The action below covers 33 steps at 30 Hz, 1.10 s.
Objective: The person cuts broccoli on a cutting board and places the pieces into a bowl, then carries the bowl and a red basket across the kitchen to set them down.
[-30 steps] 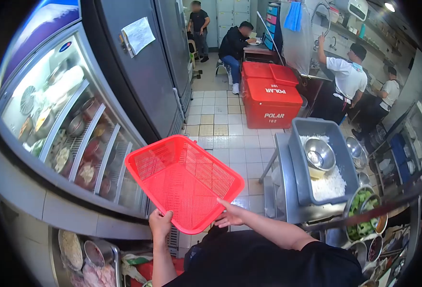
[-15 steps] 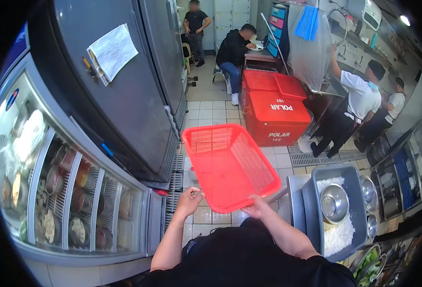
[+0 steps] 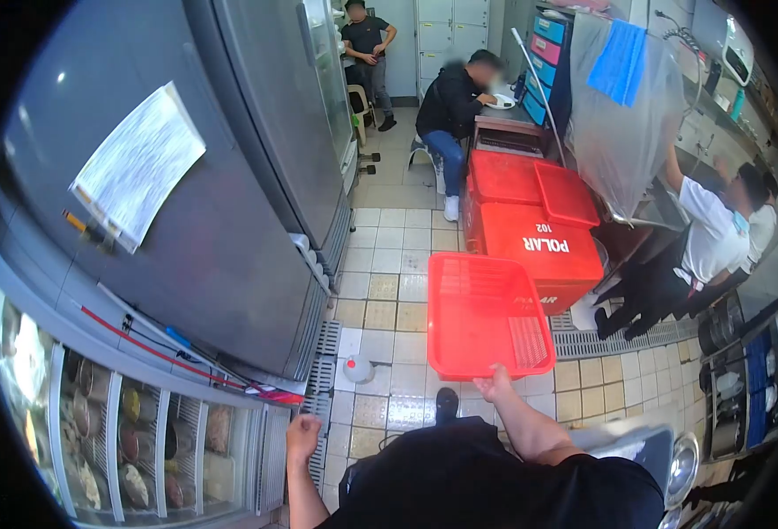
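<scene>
A red plastic basket (image 3: 477, 309) hangs in front of the body, tilted so its inside shows nothing in it. My right hand (image 3: 495, 384) grips its near rim at the lower right. My left hand (image 3: 304, 432) is off the basket, to the lower left near the glass-front fridge (image 3: 270, 458); its fingers are curled, and nothing can be made out in them. The basket's far side overlaps the view of the red cooler boxes (image 3: 543, 247).
A tall grey fridge (image 3: 168, 176) stands on the left. A white jug (image 3: 358, 368) is on the tiled floor. One person sits at a desk beyond; another stands behind. Two people in white shirts stand at the right. Metal bowls (image 3: 684, 467) are at the lower right.
My left hand has come off the basket and moved down and left. The basket, in my right hand, has shifted right and turned. The view has moved forward, nearer the cooler boxes.
</scene>
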Each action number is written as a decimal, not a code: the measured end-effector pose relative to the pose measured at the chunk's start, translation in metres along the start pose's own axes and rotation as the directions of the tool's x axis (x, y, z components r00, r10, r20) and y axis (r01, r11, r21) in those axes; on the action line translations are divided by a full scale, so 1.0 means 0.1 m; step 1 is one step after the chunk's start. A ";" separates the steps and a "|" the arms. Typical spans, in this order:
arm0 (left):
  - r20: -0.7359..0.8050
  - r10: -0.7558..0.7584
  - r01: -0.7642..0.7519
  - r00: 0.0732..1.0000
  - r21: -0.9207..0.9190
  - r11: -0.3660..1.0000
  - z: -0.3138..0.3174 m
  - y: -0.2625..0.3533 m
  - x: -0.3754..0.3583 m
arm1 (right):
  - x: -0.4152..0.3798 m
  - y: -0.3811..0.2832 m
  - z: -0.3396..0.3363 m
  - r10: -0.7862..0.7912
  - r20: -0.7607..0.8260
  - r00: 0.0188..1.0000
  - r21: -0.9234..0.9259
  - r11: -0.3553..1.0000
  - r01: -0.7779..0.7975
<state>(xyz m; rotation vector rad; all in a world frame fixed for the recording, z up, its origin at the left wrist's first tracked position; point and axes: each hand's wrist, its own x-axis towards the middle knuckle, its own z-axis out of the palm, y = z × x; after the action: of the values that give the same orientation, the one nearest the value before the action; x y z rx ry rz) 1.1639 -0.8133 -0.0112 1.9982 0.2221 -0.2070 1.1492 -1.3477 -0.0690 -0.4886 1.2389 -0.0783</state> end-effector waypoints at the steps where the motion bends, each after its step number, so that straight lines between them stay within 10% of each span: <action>1: -0.025 -0.033 0.034 0.999 0.043 0.999 0.05 0.07 0.02 | 0.15 -0.15 0.03 -0.019 0.000 1.000 0.025 1.000 0.019; 18: -0.009 -0.299 0.284 0.954 0.335 0.898 0.60 0.90 0.15 | 1.64 -2.46 1.22 -0.126 0.064 0.990 0.080 0.989 0.121; 24: -0.077 -0.374 0.377 0.924 0.340 0.862 0.56 1.53 0.01 | 2.10 -3.00 1.40 -0.303 0.359 0.883 0.227 0.946 0.232; 27: -0.080 -0.386 0.388 0.919 0.348 0.853 0.60 1.27 0.03 | 1.76 -3.18 1.56 -0.330 0.004 0.944 0.203 0.924 0.323; 33: -0.021 -0.360 0.344 0.933 0.343 0.874 0.80 1.35 0.16 | 1.29 -3.11 1.35 -0.424 0.329 0.844 0.107 0.904 0.413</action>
<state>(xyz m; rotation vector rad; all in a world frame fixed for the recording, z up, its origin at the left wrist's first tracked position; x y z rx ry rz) 1.2095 -0.9414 0.0686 2.2833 0.5573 -0.5557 1.3800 -1.6245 -0.0276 -0.7088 0.7671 -0.3702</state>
